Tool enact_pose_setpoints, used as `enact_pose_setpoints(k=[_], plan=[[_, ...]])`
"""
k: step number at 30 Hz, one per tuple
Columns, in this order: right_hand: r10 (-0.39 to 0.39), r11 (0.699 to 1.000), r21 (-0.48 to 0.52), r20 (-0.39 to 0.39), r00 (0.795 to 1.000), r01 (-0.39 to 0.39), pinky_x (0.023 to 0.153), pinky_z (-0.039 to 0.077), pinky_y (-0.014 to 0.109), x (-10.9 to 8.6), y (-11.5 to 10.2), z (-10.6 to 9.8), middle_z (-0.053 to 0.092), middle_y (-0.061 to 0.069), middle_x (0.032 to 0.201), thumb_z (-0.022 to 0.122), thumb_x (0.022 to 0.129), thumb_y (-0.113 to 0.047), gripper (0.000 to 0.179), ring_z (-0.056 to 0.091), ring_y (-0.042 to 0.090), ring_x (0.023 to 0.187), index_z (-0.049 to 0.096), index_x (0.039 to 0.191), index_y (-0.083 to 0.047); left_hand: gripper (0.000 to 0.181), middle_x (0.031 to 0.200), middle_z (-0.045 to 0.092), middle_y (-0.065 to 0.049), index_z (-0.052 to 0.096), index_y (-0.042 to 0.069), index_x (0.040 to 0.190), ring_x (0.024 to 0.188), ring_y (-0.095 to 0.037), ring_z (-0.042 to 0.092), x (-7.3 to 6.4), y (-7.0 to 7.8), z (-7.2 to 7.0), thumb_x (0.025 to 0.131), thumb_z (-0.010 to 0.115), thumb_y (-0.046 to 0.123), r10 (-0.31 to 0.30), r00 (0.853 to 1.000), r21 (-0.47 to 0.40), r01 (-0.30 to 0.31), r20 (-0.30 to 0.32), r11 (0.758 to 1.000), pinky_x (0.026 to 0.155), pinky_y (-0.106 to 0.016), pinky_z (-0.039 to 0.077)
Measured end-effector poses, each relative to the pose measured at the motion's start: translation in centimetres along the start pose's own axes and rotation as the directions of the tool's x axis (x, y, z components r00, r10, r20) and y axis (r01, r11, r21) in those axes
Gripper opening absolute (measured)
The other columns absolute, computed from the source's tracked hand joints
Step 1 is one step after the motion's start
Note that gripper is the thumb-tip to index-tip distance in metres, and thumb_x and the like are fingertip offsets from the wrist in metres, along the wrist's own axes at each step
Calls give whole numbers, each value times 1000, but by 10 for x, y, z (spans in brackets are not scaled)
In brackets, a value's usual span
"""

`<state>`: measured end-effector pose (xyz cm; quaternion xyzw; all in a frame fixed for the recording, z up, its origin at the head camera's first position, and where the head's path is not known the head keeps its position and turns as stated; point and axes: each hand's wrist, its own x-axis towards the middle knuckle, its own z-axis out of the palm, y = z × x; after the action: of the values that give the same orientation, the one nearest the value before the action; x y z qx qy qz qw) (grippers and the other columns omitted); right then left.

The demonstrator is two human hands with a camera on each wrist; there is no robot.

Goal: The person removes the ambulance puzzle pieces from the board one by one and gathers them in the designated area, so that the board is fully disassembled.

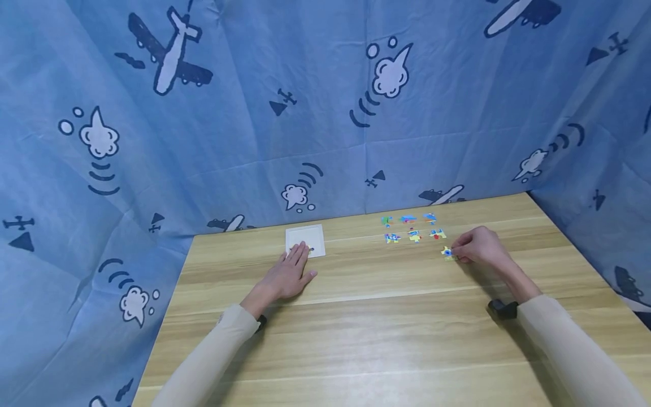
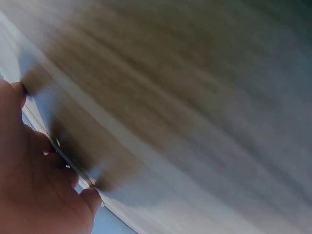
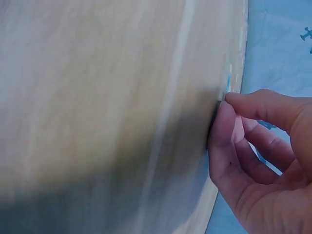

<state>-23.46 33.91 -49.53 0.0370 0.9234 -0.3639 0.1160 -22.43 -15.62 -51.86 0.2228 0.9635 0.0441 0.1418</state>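
With thumb and fingertips, my right hand (image 1: 478,246) pinches a jigsaw puzzle piece (image 1: 447,253), yellow with a blue round spot, low at the tabletop. In the right wrist view the thumb and index finger of the right hand (image 3: 258,146) meet at their tips. My left hand (image 1: 288,275) lies flat with its fingers straight on the near part of a square white puzzle tray (image 1: 305,233). Some small coloured bits show beside those fingers, partly covered. The left wrist view catches the left hand (image 2: 44,180) at the tray's edge.
Several colourful puzzle pieces (image 1: 415,235) lie in two rows between the tray and the right hand. A wooden table (image 1: 356,339) carries everything. Behind it hangs a blue curtain (image 1: 325,113) with an airplane print, close along the table's back edge.
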Motion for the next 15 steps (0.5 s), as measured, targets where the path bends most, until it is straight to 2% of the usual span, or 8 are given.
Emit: enact_pose_setpoints(k=[3, 6, 11, 15], plan=[[-40, 999, 4, -31, 999, 40, 62, 60, 26, 0, -4, -6, 80, 12, 89, 75, 93, -13, 29, 71, 10, 70, 76, 110, 10, 77, 179, 8, -14, 11, 5, 169, 167, -31, 9, 1, 0, 0, 113, 32, 53, 3, 1000, -4, -3, -10, 1000, 136, -52, 16], [-60, 998, 20, -80, 995, 62, 63, 61, 27, 2, -18, -11, 81, 15, 94, 74, 96, -17, 32, 71, 8, 72, 75, 114, 9, 77, 179, 9, -15, 13, 5, 169, 167, -31, 11, 1, 0, 1, 113, 33, 53, 4, 1000, 3, -4, -15, 1000, 135, -52, 17], [-111, 991, 57, -116, 987, 118, 66, 61, 28, 9, -58, -13, 80, 22, 105, 72, 100, -21, 32, 72, 10, 75, 75, 117, 5, 79, 178, 10, -15, 13, 4, 169, 167, -31, 12, 3, -1, 0, 112, 34, 55, 8, 1000, 12, -7, -21, 1000, 135, -52, 19], [-184, 978, 79, -99, 978, 192, 67, 60, 25, 17, -95, -1, 79, 25, 110, 70, 102, -20, 27, 73, 10, 75, 76, 116, 3, 81, 178, 12, -17, 14, 1, 168, 166, -33, 13, 3, -3, -3, 112, 36, 55, 30, 999, 44, -28, -38, 999, 135, -49, 21]])
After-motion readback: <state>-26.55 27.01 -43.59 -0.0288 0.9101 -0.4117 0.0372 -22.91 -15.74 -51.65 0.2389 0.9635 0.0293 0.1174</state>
